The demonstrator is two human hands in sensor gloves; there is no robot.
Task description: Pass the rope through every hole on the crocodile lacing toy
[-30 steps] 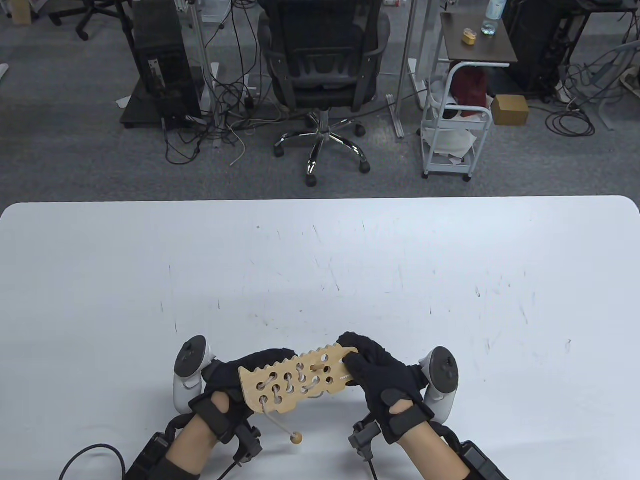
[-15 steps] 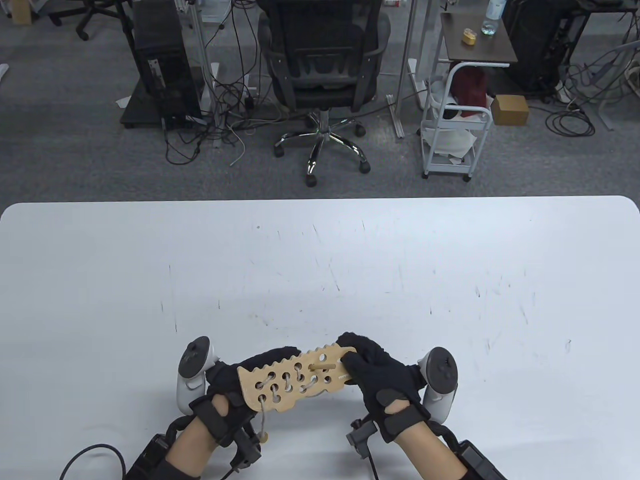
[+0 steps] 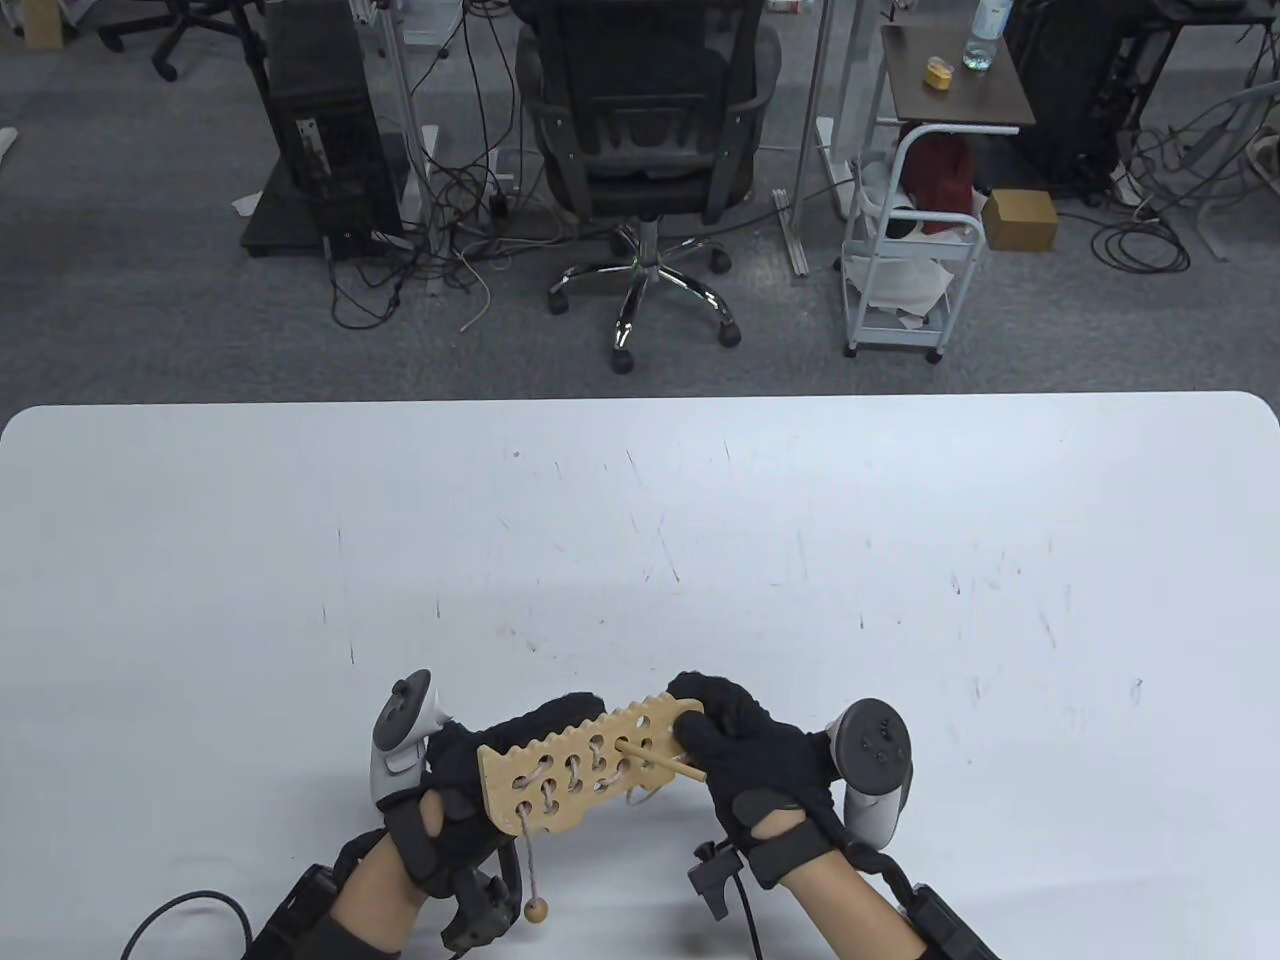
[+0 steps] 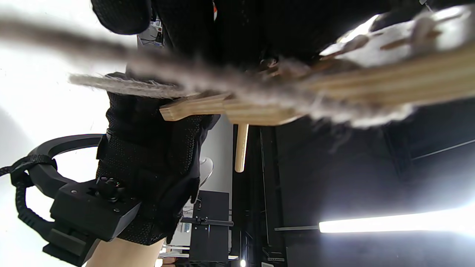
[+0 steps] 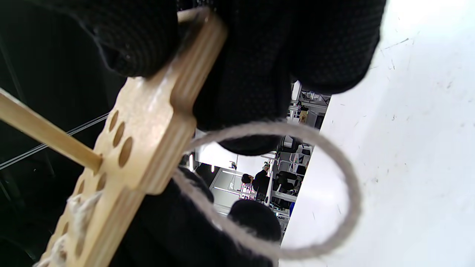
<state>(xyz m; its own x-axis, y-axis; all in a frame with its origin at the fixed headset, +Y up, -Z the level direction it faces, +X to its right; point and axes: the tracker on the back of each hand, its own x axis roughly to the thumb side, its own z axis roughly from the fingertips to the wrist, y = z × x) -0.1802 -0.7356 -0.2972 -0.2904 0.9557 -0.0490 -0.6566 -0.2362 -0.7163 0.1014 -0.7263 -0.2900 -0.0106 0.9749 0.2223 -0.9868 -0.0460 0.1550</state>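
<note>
Wooden needle now poking out the top face of the croc board – next hole entered.

Flat light-wood crocodile lacing board w/ round holes point(image 3: 585, 765) is held up off the white bench point(image 3: 640, 560), left hand point(image 3: 470, 790) gripping its left end, right hand point(image 3: 740, 755) pinching the right end. Vs 0.5 s ago the thin wooden needle stick point(image 3: 660, 760) has come up thru a mid-right hole and juts toward the right hand; beige rope point(image 5: 334, 207) loops slack below. Round wooden end bead point(image 3: 537, 909) hangs lower at left. Approx. the left half is laced, right-side holes are empty; next prob. pull needle thru.
</note>
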